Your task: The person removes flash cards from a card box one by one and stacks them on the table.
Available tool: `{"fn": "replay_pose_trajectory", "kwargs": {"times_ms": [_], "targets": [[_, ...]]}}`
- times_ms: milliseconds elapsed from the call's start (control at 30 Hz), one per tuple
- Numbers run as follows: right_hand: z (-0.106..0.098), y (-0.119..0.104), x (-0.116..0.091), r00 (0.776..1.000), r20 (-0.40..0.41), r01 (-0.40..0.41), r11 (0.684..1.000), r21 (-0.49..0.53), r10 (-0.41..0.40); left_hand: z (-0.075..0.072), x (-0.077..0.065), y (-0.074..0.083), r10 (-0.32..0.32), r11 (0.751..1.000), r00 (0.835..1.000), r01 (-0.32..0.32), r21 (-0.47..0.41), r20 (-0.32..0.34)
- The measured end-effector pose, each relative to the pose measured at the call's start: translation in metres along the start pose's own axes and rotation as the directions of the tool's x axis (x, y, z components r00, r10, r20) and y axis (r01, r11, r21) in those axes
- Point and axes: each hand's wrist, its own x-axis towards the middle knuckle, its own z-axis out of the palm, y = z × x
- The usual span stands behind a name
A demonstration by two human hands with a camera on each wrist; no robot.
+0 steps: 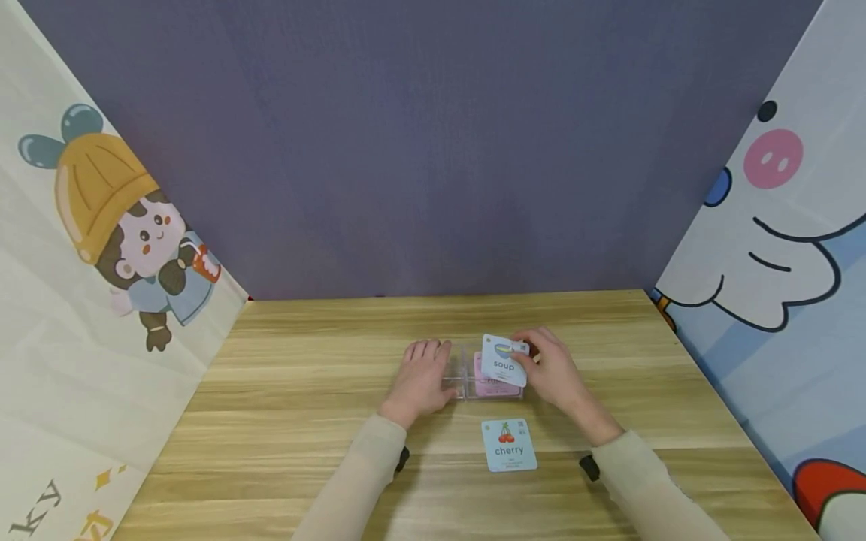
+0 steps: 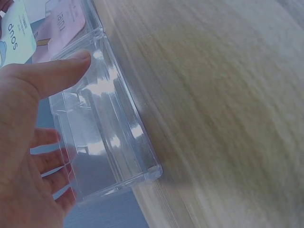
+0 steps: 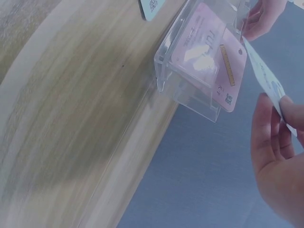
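A clear plastic card box with two side-by-side compartments stands on the table. My left hand holds its left part, thumb on the near side and fingers along the far side, as the left wrist view shows. In the right compartment leans a pink ruler card. Between thumb and fingers, my right hand pinches a pale blue soup card, tilted just above the ruler card and partly covering it in the head view. Nearer the front, a cherry card lies flat and face up.
The wood-grain table runs back to a grey-purple panel. Cartoon-printed sheets, one on the left and one on the right, flank the table.
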Motion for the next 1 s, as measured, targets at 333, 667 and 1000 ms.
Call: {"fn": "replay_pose_trajectory", "kwargs": {"times_ms": [333, 667, 1000], "targets": [[-0.005, -0.004, -0.002, 0.999, 0.024, 0.029, 0.999, 0.018, -0.03, 0.002, 0.0, -0.001, 0.0, 1.0, 1.0, 0.0, 0.003, 0.0], [-0.008, -0.014, -0.003, 0.998, 0.057, 0.034, 0.998, 0.044, -0.037, 0.002, -0.001, -0.002, -0.001, 1.0, 1.0, 0.001, 0.0, 0.001], [-0.011, -0.018, -0.005, 0.997, 0.071, -0.014, 0.991, 0.131, 0.005, 0.001, -0.001, -0.002, -0.009, 1.0, 1.0, 0.009, -0.006, 0.017]]}}
